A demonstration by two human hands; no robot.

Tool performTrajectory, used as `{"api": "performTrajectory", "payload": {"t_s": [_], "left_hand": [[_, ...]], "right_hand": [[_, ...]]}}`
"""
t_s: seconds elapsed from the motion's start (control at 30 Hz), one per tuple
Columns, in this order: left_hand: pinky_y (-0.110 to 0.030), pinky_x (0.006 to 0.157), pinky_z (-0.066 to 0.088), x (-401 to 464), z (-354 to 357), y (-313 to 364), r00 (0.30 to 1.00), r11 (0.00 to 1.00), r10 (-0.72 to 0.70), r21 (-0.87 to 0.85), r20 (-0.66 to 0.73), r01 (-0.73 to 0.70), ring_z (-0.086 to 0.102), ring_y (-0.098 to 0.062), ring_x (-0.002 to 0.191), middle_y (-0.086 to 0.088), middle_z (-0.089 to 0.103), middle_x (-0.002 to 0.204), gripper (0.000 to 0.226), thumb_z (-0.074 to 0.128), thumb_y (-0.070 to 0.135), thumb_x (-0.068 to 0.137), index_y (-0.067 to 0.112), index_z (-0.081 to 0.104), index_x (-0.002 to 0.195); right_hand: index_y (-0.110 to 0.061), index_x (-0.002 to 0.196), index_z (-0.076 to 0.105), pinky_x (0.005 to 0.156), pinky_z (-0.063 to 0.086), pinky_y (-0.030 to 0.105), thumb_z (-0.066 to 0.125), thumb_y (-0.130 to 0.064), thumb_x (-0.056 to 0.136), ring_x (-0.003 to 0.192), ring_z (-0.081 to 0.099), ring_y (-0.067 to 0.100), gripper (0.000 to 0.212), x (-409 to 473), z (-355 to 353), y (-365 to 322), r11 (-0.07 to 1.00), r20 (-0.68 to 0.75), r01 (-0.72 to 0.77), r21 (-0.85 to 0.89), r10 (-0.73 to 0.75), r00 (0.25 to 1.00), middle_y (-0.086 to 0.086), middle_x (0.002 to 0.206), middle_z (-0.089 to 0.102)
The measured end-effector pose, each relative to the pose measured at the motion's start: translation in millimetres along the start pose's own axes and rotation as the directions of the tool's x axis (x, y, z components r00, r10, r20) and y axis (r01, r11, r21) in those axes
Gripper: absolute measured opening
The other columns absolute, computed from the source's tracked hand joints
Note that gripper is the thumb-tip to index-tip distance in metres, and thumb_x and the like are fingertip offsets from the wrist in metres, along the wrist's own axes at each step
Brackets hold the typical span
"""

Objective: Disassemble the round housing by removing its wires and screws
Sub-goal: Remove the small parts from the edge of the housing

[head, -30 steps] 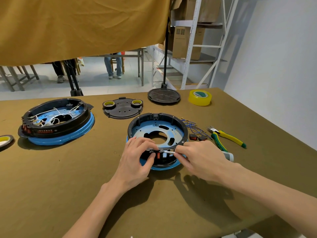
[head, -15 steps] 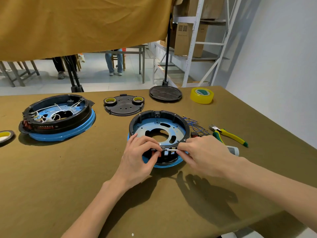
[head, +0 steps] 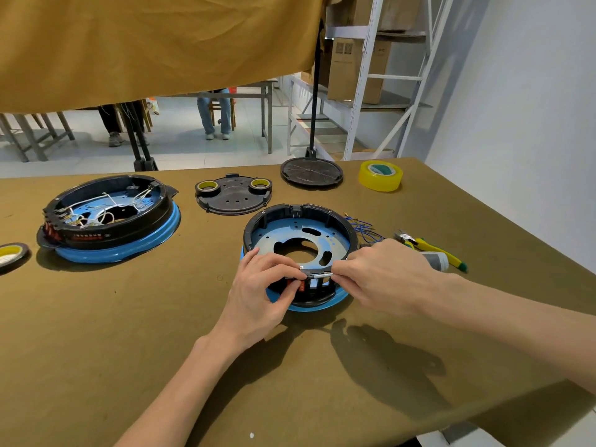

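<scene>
**A:** Where was the housing when you checked?

**B:** I saw it flat on the table, a little right of centre, black ring on a blue base. Both hands were at its near rim. The left hand had its fingers curled together, pinching a part at the rim by the red switch. The right hand had thumb and fingers closed on a thin metal tool, lying level along the rim toward the left fingertips. What the tip touched, I couldn't tell.

**A:** Any room around it?

**B:** Plenty in front: I saw bare cloth from the housing to the near table edge, crossed only by the forearms and their shadows. Left was open too, as far as the second housing, well apart and full of white wires. Right was tighter: loose blue wires lay just beside the ring, then pliers and a grey-capped tube near the right wrist, with the table's right edge beyond them.

**A:** And behind?

**B:** A black cover carrying two small tape rolls sat near the far rim. Past it I saw a stand base and a yellow tape roll close to the far edge. Another roll lay at the left edge.
</scene>
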State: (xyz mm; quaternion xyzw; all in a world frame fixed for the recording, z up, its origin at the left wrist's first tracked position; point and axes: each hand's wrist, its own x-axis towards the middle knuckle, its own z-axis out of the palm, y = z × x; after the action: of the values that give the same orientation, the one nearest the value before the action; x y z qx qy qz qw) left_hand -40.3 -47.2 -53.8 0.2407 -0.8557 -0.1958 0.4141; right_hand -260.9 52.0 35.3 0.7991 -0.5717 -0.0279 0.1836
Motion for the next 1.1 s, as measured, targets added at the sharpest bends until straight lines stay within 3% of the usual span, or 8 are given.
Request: {"api": "performTrajectory", "payload": {"t_s": [0.2,0.47,0.67,0.9,1.1], "left_hand": [[-0.036,0.125,0.023,0.9,-1.2,1.0,1.000,1.000,0.010,0.007,-0.001,-0.010,0.063,-0.007,0.112,0.009,0.071,0.110,0.021,0.077,0.010,0.089,0.023,0.079,0.106],[-0.046,0.124,0.024,0.3,-0.8,0.6,0.999,0.998,0.033,0.046,-0.009,-0.032,0.063,-0.009,0.110,0.007,0.071,0.110,0.022,0.079,0.010,0.087,0.023,0.080,0.105],[-0.049,0.125,0.024,-0.7,-0.3,-1.4,0.999,0.998,0.035,0.045,0.004,-0.035,0.062,-0.008,0.113,0.009,0.069,0.112,0.018,0.072,0.019,0.090,0.024,0.079,0.106],[-0.041,0.125,0.021,-1.7,2.5,-1.4,0.999,0.996,0.031,0.086,0.029,-0.033,0.057,-0.002,0.114,0.014,0.064,0.112,0.019,0.061,0.036,0.093,0.032,0.071,0.109],[-0.048,0.122,0.027,-1.6,4.9,0.6,0.999,0.993,0.025,0.118,0.030,-0.029,0.056,-0.006,0.112,0.011,0.063,0.110,0.018,0.063,0.033,0.093,0.032,0.072,0.109]], "right_hand": [[-0.029,0.088,0.051,0.047,0.036,0.032,0.015,-0.047,0.103,0.055,0.053,0.018,0.043,-2.8,3.6,-0.9,1.000,-0.009,-0.011,-0.020,0.010,1.000,-0.005,0.069,0.052],[-0.029,0.090,0.052,0.049,0.037,0.031,0.021,-0.046,0.106,0.056,0.053,0.017,0.039,-4.1,3.9,-3.9,0.999,-0.001,-0.035,-0.020,0.035,0.999,-0.005,0.070,0.053],[-0.031,0.081,0.045,0.045,0.016,0.022,0.033,-0.043,0.105,0.044,0.038,0.009,0.029,-4.8,10.2,-3.9,0.988,-0.004,-0.074,0.138,0.075,0.997,-0.011,0.052,0.032],[-0.032,0.088,0.040,0.045,0.025,0.020,0.027,-0.045,0.107,0.045,0.042,0.010,0.026,-14.2,38.6,-11.9,0.938,-0.026,-0.087,0.337,0.101,0.994,-0.011,0.056,0.039],[-0.029,0.096,0.043,0.047,0.035,0.022,0.022,-0.047,0.108,0.049,0.043,0.010,0.029,-22.9,61.9,-20.6,0.942,-0.052,-0.104,0.319,0.127,0.991,-0.011,0.063,0.043]]}}
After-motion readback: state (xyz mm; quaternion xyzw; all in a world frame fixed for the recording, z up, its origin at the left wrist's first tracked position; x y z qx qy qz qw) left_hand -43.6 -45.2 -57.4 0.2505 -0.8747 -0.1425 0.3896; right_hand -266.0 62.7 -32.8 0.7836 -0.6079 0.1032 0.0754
